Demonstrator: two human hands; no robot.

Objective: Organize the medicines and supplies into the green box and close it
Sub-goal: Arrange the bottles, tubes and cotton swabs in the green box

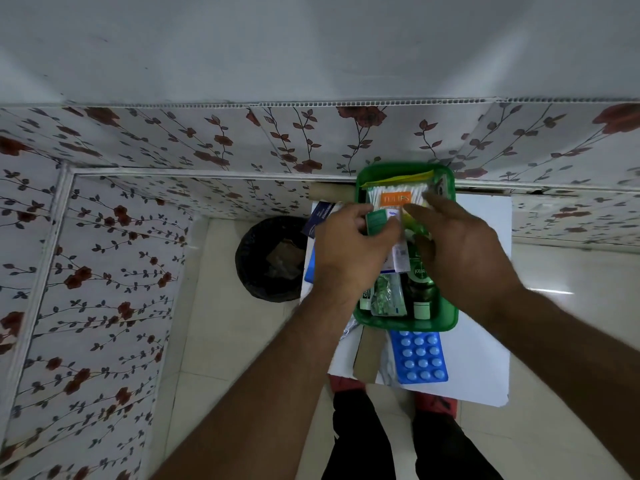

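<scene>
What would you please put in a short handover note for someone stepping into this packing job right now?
Left hand: over the open green plastic box, fingers on a small green carton.
Right hand: open, beside the cotton-swab packet with the orange label.
Done: swabs, dark green bottle and green foil sachet are in the box.
Left: blue blister strip of tablets and dark blue carton lie outside on the white sheet; close the box afterwards.

Non-task items I can log from the head view: black waste bin (270, 259), lined, on the pale tiled floor (214, 341) left of the white bench (485, 341). Floral-patterned wall panels (104, 271), red flowers on dark vines, at left and rear. Plain grey-white wall (311, 46) above them.
</scene>
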